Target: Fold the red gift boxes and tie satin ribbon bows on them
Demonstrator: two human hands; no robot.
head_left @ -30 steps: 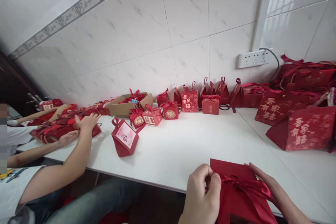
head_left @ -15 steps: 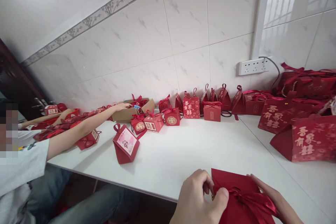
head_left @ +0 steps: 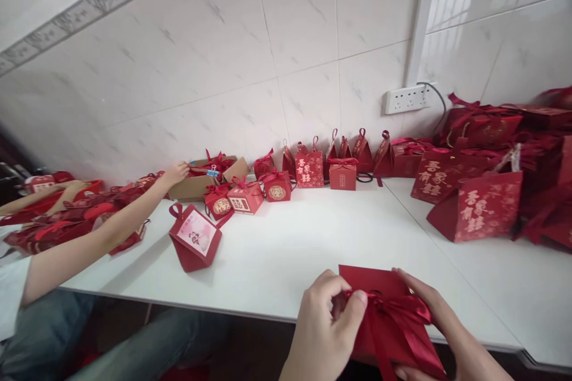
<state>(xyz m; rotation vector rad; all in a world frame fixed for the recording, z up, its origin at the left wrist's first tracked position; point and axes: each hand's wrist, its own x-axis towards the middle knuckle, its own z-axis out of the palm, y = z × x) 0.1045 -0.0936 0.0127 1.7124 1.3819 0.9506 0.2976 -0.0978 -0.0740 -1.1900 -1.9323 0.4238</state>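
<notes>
A red gift box with a satin ribbon bow across its front is held at the table's near edge, low in the view. My left hand pinches the left part of the ribbon between thumb and curled index finger. Along the box's right side lies my right hand, gripping it with fingers at the top corner and the bottom edge. Part of that hand is hidden behind the box and bow.
On the white table stands a tent-shaped red box with a pink picture. Several small red boxes line the tiled wall below a socket strip. Larger red boxes are heaped right. Another person's arm reaches to a cardboard box.
The view has swung right, so things sit further left. My hands still hold the box and ribbon, with more of the bow showing. The other person's hand has drawn back left along the cardboard box.
</notes>
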